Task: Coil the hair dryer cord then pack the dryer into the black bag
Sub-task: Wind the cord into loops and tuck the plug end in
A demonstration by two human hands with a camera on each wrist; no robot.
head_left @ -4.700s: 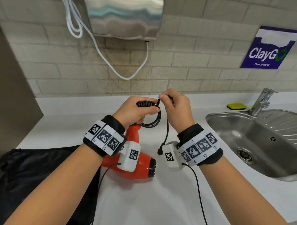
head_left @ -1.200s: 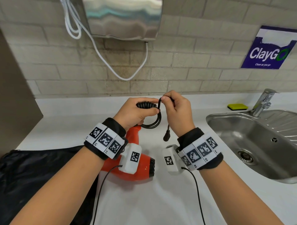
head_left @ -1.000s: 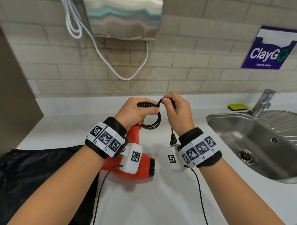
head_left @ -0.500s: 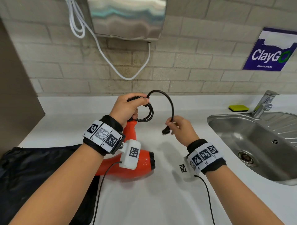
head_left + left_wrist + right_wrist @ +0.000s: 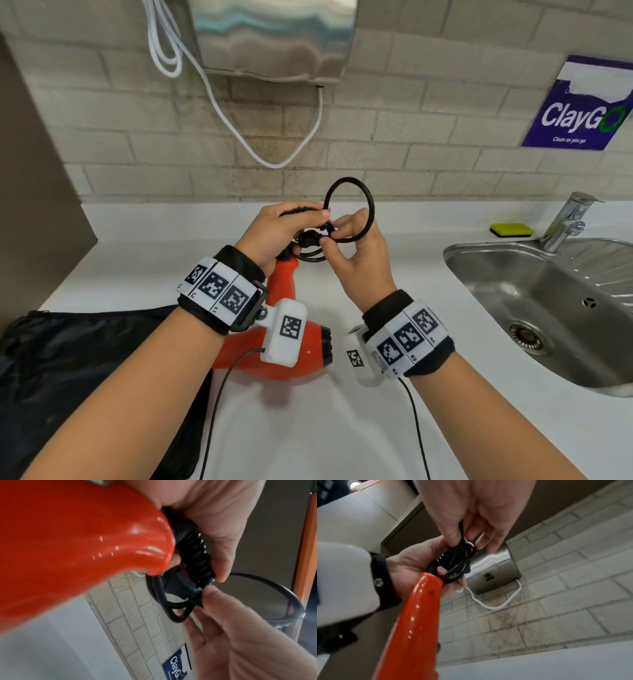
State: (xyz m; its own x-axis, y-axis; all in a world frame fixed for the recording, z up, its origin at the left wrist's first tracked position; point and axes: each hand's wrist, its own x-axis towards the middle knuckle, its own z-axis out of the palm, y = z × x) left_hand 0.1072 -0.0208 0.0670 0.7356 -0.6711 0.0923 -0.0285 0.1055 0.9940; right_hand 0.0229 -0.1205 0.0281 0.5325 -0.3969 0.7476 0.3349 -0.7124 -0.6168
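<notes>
The orange hair dryer [image 5: 291,329] lies on the white counter with its handle [image 5: 85,540] pointing up and away from me. My left hand [image 5: 284,229] grips the black coiled cord [image 5: 193,555] bunched at the handle's end. My right hand [image 5: 346,240] pinches the black plug [image 5: 180,588] at the cord's end, pressed against the coils. One free loop of cord [image 5: 349,209] arches above both hands. The black bag [image 5: 85,370] lies flat at the lower left, partly under my left forearm.
A steel sink [image 5: 548,308] with a tap [image 5: 565,219] is set into the counter at the right, a yellow sponge [image 5: 510,229] behind it. On the brick wall hangs a steel hand dryer [image 5: 274,37] with a white cable [image 5: 239,130]. Wrist-camera wires trail near me.
My right hand has swung the plug end back up to the coils in my left hand, so the loose cord now forms a closed loop above them.
</notes>
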